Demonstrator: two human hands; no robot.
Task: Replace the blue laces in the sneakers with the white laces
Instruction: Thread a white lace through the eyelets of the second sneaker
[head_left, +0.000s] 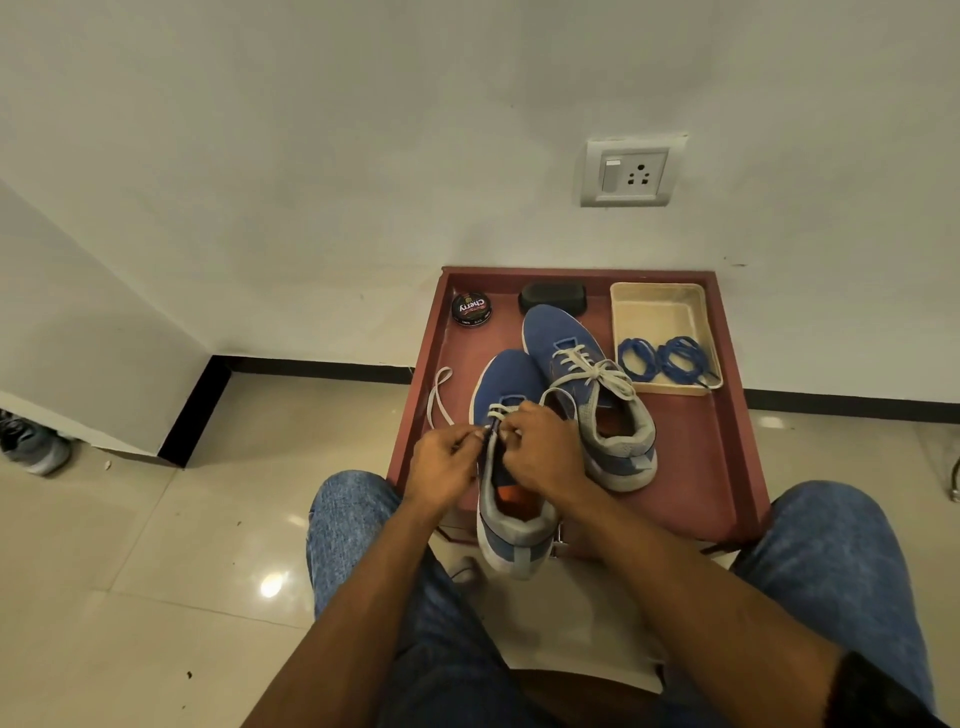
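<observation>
Cream tray (655, 306) at far right of counter (696, 467) holding two coiled blue laces (665, 359). Left hand (444, 467) and right hand (545, 452) both pinching white lace (440, 397), grip clamped, over near sneaker (506, 467). Far sneaker (582, 374) already white-laced.

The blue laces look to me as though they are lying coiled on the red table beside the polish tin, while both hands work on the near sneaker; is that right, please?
Not quite: the blue laces lie coiled in the cream tray, on the far side from the polish tin, as the head view shows. Both the left hand and right hand do work on the near sneaker.
</observation>
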